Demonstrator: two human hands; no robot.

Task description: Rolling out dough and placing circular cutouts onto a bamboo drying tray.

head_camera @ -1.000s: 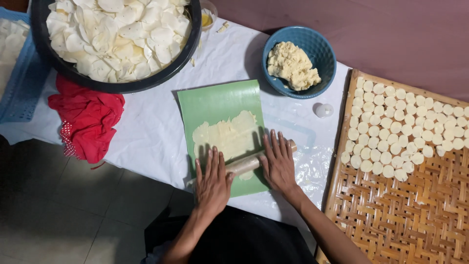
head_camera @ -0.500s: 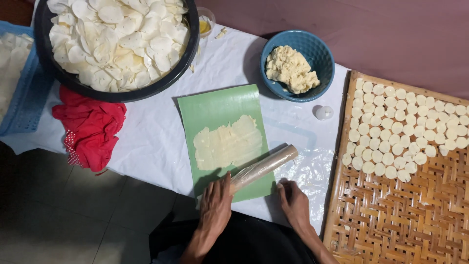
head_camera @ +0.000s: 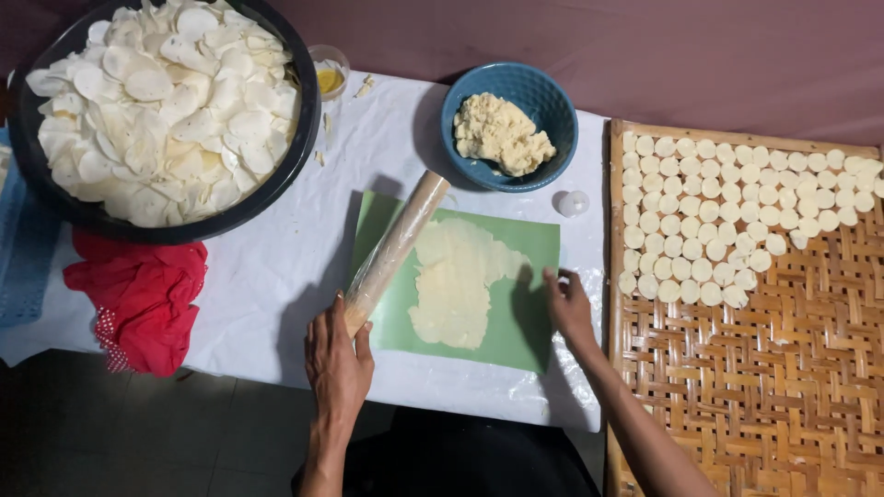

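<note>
On the green mat [head_camera: 516, 322] a sheet of dough [head_camera: 453, 281] lies rolled flat, not yet cut. The left hand [head_camera: 337, 354] grips the lower end of the plastic-wrapped rolling pin [head_camera: 396, 248], lifted off the sheet and slanting across the mat's left edge. The right hand [head_camera: 569, 308] presses fingers together on the mat's right edge, holding nothing. Beyond the mat a blue bowl [head_camera: 552, 110] holds more unrolled dough; to the mat's right, small dough rounds [head_camera: 737, 212] fill only the far part of a woven bamboo tray [head_camera: 783, 387]
</note>
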